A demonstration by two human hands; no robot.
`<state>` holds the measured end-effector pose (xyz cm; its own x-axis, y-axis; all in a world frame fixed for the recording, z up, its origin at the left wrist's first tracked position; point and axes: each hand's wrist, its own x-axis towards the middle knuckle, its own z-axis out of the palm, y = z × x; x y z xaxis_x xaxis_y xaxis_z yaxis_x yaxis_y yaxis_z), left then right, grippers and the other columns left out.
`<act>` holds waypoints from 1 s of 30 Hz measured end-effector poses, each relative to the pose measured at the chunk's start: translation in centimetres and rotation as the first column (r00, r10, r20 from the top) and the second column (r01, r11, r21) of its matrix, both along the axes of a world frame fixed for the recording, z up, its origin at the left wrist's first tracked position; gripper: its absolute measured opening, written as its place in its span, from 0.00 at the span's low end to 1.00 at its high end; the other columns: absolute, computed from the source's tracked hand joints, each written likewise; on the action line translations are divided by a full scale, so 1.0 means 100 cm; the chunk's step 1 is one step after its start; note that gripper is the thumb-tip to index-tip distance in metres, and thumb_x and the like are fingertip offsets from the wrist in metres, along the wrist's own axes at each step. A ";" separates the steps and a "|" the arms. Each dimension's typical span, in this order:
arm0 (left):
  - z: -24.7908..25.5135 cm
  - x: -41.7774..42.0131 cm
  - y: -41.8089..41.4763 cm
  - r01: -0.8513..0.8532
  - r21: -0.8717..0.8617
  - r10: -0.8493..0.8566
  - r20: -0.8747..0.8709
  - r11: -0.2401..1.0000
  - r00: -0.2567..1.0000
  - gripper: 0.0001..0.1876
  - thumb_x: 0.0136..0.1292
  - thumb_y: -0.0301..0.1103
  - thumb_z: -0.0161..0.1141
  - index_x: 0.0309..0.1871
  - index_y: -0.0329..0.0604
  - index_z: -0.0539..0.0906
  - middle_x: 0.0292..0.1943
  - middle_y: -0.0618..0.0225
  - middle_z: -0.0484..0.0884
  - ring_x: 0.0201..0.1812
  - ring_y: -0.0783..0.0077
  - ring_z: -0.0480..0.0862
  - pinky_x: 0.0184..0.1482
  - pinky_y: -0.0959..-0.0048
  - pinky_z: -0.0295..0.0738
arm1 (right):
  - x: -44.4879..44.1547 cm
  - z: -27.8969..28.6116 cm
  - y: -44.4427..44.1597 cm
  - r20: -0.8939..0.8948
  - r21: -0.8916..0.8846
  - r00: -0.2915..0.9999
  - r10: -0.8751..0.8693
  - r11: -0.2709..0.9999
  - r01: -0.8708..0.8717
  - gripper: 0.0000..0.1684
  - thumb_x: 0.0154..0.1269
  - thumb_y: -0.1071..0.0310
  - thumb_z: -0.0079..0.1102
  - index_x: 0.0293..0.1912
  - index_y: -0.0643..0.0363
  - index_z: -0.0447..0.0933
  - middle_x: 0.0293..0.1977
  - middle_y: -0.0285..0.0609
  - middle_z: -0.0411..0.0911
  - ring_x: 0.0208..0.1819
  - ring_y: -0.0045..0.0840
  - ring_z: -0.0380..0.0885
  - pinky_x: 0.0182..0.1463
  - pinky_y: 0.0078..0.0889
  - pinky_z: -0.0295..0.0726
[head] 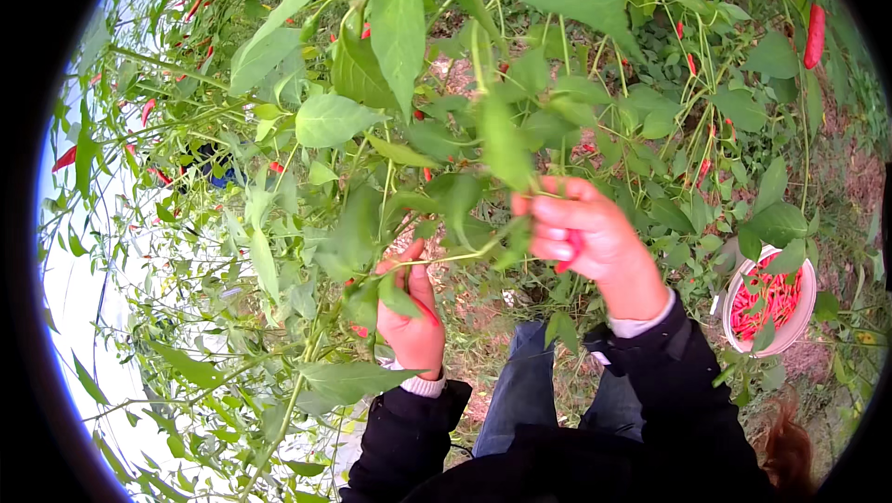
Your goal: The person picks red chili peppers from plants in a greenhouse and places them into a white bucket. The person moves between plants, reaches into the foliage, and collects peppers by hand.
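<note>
My right hand (592, 231) is in the middle of a chili pepper plant, its fingers curled around a red chili pepper (573, 252). Its thumb and forefinger meet at a green stem beside a blurred leaf (503, 144). Lower and to the left, my left hand (412, 325) is among the leaves, with a red chili pepper (426, 311) lying against its palm. A thin green branch (453, 259) runs from the left fingers towards the right hand. Leaves partly cover the left fingers.
A pale bucket (808, 308) holding many red chili peppers (766, 301) stands on the ground at the right. Pepper plants with hanging red fruit, including one pepper (814, 36), surround me. White sheeting (83, 280) shows at the left. My jeans (519, 391) are below.
</note>
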<state>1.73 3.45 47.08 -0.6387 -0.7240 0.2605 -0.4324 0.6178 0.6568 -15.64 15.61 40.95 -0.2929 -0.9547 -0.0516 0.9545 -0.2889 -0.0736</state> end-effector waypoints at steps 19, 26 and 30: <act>0.023 -0.080 -0.039 -0.225 0.658 0.145 0.174 0.719 0.974 0.11 0.58 0.26 0.62 0.44 0.31 0.80 0.23 0.74 0.79 0.19 0.86 0.70 0.19 0.82 0.61 | -0.015 -0.022 0.058 -0.713 0.682 0.446 0.541 0.385 0.622 0.25 0.50 0.60 0.68 0.49 0.56 0.75 0.18 0.39 0.72 0.20 0.23 0.72 0.27 0.28 0.72; 0.029 -0.084 -0.022 -0.197 0.772 0.158 0.127 0.605 0.979 0.10 0.59 0.25 0.61 0.42 0.31 0.79 0.18 0.82 0.70 0.14 0.91 0.59 0.16 0.86 0.48 | 0.029 0.055 0.035 -0.999 0.033 0.022 0.031 0.394 0.919 0.12 0.50 0.71 0.65 0.37 0.58 0.76 0.25 0.40 0.73 0.18 0.29 0.73 0.22 0.31 0.72; 0.034 -0.087 -0.020 -0.192 0.785 0.128 0.144 0.589 0.981 0.09 0.59 0.25 0.61 0.42 0.31 0.79 0.18 0.81 0.69 0.13 0.91 0.59 0.15 0.86 0.48 | 0.050 0.048 -0.003 -0.952 0.104 -0.053 0.301 0.483 0.870 0.09 0.52 0.67 0.62 0.35 0.59 0.76 0.26 0.39 0.73 0.21 0.32 0.76 0.22 0.33 0.74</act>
<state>-6.92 1.47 50.47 -0.4835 -0.7164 -0.5029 -0.5326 -0.2151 0.8186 -10.65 15.35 45.71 -0.8401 -0.5064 0.1942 -0.3377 0.2081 -0.9180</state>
